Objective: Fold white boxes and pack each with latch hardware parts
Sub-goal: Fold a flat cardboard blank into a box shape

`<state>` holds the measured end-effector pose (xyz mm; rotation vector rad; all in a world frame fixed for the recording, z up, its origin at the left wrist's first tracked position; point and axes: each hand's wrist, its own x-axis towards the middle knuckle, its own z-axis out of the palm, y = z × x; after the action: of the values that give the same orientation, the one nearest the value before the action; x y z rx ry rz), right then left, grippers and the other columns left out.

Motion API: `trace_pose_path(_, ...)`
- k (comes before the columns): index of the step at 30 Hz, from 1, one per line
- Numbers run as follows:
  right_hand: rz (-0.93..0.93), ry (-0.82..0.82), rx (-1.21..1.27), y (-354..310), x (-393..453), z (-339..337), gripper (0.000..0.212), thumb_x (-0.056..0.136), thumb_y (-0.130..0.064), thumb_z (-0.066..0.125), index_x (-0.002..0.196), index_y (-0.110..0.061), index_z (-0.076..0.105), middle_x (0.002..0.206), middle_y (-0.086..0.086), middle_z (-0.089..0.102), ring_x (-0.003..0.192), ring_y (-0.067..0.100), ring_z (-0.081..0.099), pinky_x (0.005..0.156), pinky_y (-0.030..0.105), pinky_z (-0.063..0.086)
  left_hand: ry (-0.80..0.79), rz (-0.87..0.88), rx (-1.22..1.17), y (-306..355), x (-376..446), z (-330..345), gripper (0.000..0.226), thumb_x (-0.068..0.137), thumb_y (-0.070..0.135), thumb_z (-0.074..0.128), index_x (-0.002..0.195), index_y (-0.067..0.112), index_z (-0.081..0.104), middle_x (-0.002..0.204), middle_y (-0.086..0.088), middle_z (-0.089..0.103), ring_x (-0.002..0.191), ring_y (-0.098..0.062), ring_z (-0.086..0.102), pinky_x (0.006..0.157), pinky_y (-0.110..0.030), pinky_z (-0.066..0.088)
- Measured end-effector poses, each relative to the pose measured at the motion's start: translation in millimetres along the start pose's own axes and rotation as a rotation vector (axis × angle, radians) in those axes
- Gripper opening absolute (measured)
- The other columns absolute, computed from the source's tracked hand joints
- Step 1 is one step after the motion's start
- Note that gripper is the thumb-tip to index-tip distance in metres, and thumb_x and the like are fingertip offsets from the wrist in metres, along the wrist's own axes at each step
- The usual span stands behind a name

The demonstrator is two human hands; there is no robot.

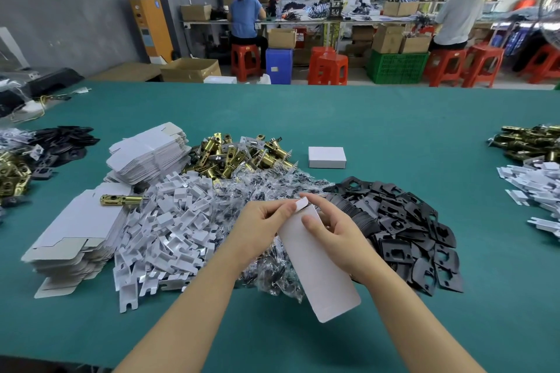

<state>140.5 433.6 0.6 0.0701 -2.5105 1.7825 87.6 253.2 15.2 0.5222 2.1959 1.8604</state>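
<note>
A long white box point(318, 263) is held over the parts piles, its far end flap point(301, 203) bent up. My left hand point(266, 224) pinches that far end from the left. My right hand point(330, 230) grips the box from the right, thumb flat on its top face. Under the hands lie bagged screw packets point(263, 188). Brass latch bolts point(239, 154) are heaped behind them, black strike plates point(403, 227) to the right, white plastic inserts point(169, 230) to the left. One closed white box point(327, 157) sits farther back on the green table point(363, 118).
Two stacks of flat box blanks point(148, 154) point(72, 236) lie at the left, a single brass latch point(121, 199) on the nearer one. More latches point(530, 142) and white inserts point(539, 185) sit at the right edge. People work at benches far behind.
</note>
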Motion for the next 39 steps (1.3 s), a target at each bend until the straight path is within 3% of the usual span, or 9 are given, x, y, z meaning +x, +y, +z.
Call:
trace_pose_path(4, 0.001, -0.043, 0.026, 1.8, -0.9, -1.2, 0.043, 0.103, -0.042, 0.057, 0.142, -0.054, 0.048, 0.110, -0.008, 0.069, 0.094, 0.004, 0.066, 0.084, 0.031, 0.055, -0.004, -0.003, 0.009, -0.8, 1.1, -3.8, 0.020, 0.100, 0.035, 0.063, 0.104, 0.031, 0.081, 0.095, 0.003, 0.079, 0.086, -0.012, 0.072, 0.083, -0.041, 0.059)
trace_pose_path(9, -0.013, -0.052, 0.041, 4.2, 0.2, -0.3, 0.040, 0.103, -0.038, 0.058, 0.139, -0.055, 0.051, 0.092, -0.024, 0.068, 0.083, -0.005, 0.064, 0.072, 0.018, 0.048, -0.031, 0.033, 0.040, 1.7, -0.1, -6.0, 0.021, 0.100, 0.030, 0.063, 0.097, 0.040, 0.081, 0.096, 0.007, 0.079, 0.089, -0.009, 0.073, 0.081, -0.028, 0.060)
trace_pose_path(17, -0.005, -0.071, 0.019, 3.3, 0.2, 2.3, 0.040, 0.094, -0.050, 0.060, 0.129, -0.067, 0.049, 0.117, -0.006, 0.071, 0.106, 0.016, 0.069, 0.088, 0.049, 0.060, -0.036, 0.056, 0.116, 2.1, 2.0, -10.8, 0.025, 0.098, 0.027, 0.067, 0.094, 0.049, 0.079, 0.097, 0.015, 0.078, 0.093, -0.005, 0.072, 0.077, -0.018, 0.055)
trace_pose_path(22, -0.018, -0.097, 0.023, 2.3, -0.1, -0.2, 0.043, 0.092, -0.053, 0.060, 0.130, -0.068, 0.047, 0.116, -0.005, 0.073, 0.103, 0.017, 0.071, 0.085, 0.046, 0.062, -0.032, 0.073, 0.190, 1.8, 1.6, -13.4, 0.028, 0.098, 0.032, 0.067, 0.092, 0.058, 0.075, 0.098, 0.021, 0.077, 0.094, -0.002, 0.072, 0.080, -0.021, 0.055)
trace_pose_path(26, -0.007, -0.098, -0.013, 4.2, 0.1, 1.0, 0.038, 0.100, -0.049, 0.058, 0.132, -0.064, 0.047, 0.129, -0.009, 0.067, 0.119, 0.020, 0.063, 0.097, 0.048, 0.055, -0.042, 0.081, 0.236, 3.9, 1.2, -12.2, 0.027, 0.097, 0.039, 0.064, 0.091, 0.064, 0.072, 0.095, 0.022, 0.077, 0.091, -0.002, 0.072, 0.079, -0.025, 0.058)
trace_pose_path(30, 0.001, -0.053, 0.019, 3.3, -0.9, 0.0, 0.032, 0.098, -0.048, 0.059, 0.128, -0.058, 0.052, 0.093, -0.018, 0.070, 0.078, -0.001, 0.063, 0.069, 0.025, 0.052, -0.086, 0.059, 0.228, 2.2, -0.8, -10.1, 0.024, 0.094, 0.061, 0.050, 0.105, 0.061, 0.071, 0.091, 0.006, 0.077, 0.079, -0.024, 0.066, 0.072, -0.039, 0.051)
trace_pose_path(32, 0.023, -0.038, 0.075, 3.5, -1.0, -0.4, 0.032, 0.098, -0.044, 0.060, 0.128, -0.055, 0.052, 0.097, -0.010, 0.073, 0.080, 0.008, 0.068, 0.070, 0.033, 0.056, -0.126, 0.033, 0.200, 0.8, -2.0, -9.7, 0.028, 0.099, 0.055, 0.050, 0.118, 0.053, 0.070, 0.102, 0.012, 0.076, 0.086, -0.034, 0.065, 0.076, -0.043, 0.052)
trace_pose_path(36, 0.060, -0.017, 0.186, 2.3, -1.2, 1.0, 0.034, 0.096, -0.042, 0.064, 0.128, -0.047, 0.054, 0.108, 0.001, 0.074, 0.091, 0.030, 0.074, 0.077, 0.050, 0.062, -0.165, -0.008, 0.099, -0.6, -6.0, -9.6, 0.027, 0.106, 0.037, 0.051, 0.124, 0.049, 0.068, 0.101, 0.026, 0.072, 0.087, 0.005, 0.065, 0.073, -0.013, 0.049)
trace_pose_path(39, 0.091, 0.006, 0.285, 1.0, -0.7, 0.1, 0.027, 0.095, -0.041, 0.066, 0.120, -0.046, 0.058, 0.107, 0.001, 0.075, 0.084, 0.027, 0.075, 0.068, 0.044, 0.063, -0.110, -0.087, -0.025, -4.8, -4.6, -8.8, 0.028, 0.106, 0.036, 0.050, 0.121, 0.047, 0.071, 0.097, 0.007, 0.067, 0.086, -0.009, 0.058, 0.073, -0.018, 0.047)
